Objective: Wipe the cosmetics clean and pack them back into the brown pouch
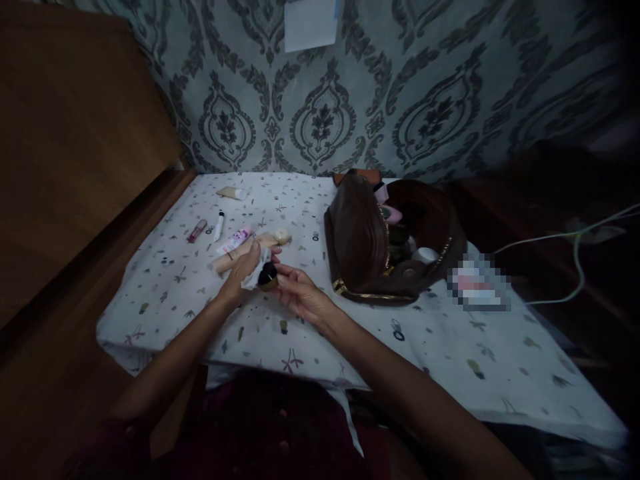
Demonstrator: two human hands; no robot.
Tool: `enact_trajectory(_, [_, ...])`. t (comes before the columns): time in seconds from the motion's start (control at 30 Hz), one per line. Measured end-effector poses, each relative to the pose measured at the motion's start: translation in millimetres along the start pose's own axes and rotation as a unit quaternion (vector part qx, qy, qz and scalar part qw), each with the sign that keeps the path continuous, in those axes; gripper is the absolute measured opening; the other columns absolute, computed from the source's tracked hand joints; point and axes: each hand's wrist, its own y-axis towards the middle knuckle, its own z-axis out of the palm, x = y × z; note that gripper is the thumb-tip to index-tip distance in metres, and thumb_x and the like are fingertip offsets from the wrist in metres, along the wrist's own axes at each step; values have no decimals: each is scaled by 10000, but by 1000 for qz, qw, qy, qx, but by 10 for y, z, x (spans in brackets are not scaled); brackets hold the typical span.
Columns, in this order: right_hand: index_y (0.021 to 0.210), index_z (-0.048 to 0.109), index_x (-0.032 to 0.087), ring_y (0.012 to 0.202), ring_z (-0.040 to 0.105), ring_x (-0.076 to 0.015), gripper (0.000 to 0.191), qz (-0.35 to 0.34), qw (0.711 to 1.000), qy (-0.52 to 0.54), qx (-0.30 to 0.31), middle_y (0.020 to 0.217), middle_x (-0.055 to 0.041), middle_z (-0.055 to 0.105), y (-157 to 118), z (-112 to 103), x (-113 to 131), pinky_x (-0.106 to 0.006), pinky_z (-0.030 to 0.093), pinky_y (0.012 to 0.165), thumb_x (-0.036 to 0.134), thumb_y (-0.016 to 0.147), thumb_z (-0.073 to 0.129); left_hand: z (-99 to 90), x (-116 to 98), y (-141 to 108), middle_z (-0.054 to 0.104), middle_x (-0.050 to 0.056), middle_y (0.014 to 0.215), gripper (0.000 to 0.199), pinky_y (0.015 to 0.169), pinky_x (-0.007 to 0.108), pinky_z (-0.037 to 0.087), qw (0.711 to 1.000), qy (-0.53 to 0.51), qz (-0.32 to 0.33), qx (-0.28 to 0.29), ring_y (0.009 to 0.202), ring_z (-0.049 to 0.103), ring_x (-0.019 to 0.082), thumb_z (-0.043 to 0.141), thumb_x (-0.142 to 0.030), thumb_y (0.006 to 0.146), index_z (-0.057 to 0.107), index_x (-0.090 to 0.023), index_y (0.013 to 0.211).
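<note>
Above the patterned tablecloth [190, 313], my left hand [243, 272] is closed on a crumpled white cloth or tissue [256, 272]. Against the cloth rests a small dark round item [268, 273] with a brownish lower edge. My right hand [301, 292] pinches that dark item from the right side. Just beyond my left hand lie a beige tube [225, 261], a pink and white tube [235, 240] and a small cream round item [283, 236]. The open brown bag [357, 233] stands to the right, holding several toiletries.
Farther left lie a small white tube [219, 227], a reddish tube [197, 231] and another beige tube [231, 193]. A blurred-out item [477, 283] and a white cable [577, 263] are at the right. Wooden furniture [75, 120] borders the left side.
</note>
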Motion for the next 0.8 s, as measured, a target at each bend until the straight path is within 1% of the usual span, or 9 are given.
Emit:
enact_trajectory(0.1, [982,719,171,813,681,-113,430,-20,1000,14,-16,927,-16,742,3,17,24,-230,551,813,262,611,916,37,72,-54,713,99,1113,704,1001,374,478,997,18,66,-31,1085,644,255,310,-722,927,672,-162,1152])
enact_trajectory(0.13, [970,712,180,796,675,-109,423,-25,999,19,-31,909,-5,737,7,18,25,-227,553,795,244,605,915,52,97,-71,701,105,1143,691,1050,382,441,995,32,89,-42,1145,614,262,319,-713,933,656,-158,1168])
enact_trajectory(0.2, [932,698,205,736,655,-94,422,-38,997,25,-68,850,29,719,16,19,17,-210,549,739,228,576,923,80,149,-99,673,113,1192,643,1077,387,412,988,60,130,-53,1199,575,263,354,-678,945,606,-154,1219])
enact_trajectory(0.27, [899,684,228,692,632,-83,435,-60,993,20,-95,827,53,709,23,25,7,-191,531,683,241,543,934,101,200,-116,660,109,1187,583,1027,381,445,982,88,164,-44,1147,590,252,412,-634,945,551,-157,1251])
enact_trajectory(0.33, [890,683,246,713,631,-92,441,-80,991,-1,-107,862,52,718,26,39,-2,-186,513,658,261,531,937,112,240,-125,659,101,1137,524,960,373,477,974,121,186,-46,1062,612,243,477,-593,930,529,-159,1219])
enact_trajectory(0.47, [894,725,251,814,642,-128,410,-103,986,-61,-117,908,27,733,28,52,-7,-204,506,701,287,541,930,110,266,-137,653,101,1036,443,873,390,490,953,195,209,-96,963,620,259,517,-552,907,548,-159,1109])
enact_trajectory(0.57, [941,758,240,845,644,-150,418,-103,985,-84,-106,930,2,746,24,37,-6,-230,508,726,312,563,919,93,262,-140,653,104,1001,453,870,410,485,939,237,212,-129,951,619,275,476,-564,914,565,-159,1096])
enact_trajectory(0.7, [1029,764,229,806,630,-147,435,-75,991,-91,-64,973,-14,742,2,37,-5,-243,504,677,361,632,882,63,267,-121,650,90,894,464,801,401,493,924,285,202,-158,858,622,265,427,-584,929,590,-158,1015])
enact_trajectory(0.8, [975,778,220,696,581,-103,396,-54,995,-60,-58,866,6,718,-8,55,-9,-212,475,602,400,639,883,51,275,-107,644,84,849,442,791,399,490,915,293,221,-170,824,617,255,426,-569,942,602,-164,941])
